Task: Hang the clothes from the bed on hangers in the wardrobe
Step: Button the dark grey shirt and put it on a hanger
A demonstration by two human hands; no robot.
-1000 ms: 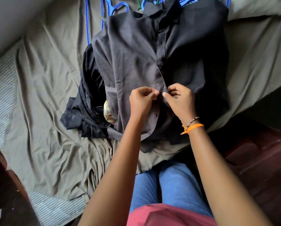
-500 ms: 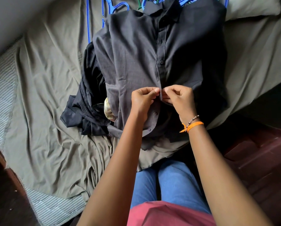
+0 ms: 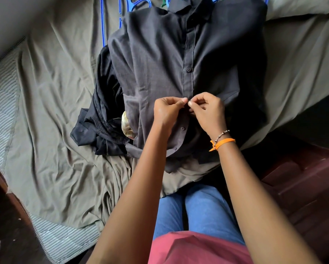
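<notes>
Single head cam, you're looking steeply down and forward from standing height at the bed (image 3: 51,141) edge; close range, forearms fill the lower frame, wide-angle bending at corners.

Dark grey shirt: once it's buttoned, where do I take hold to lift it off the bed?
Probably at the collar end of the dark grey shirt, coming from the far side. It lies flat, front up, collar away from the person, with blue hangers showing just beyond it. Both hands now pinch the placket mid-front.
</notes>
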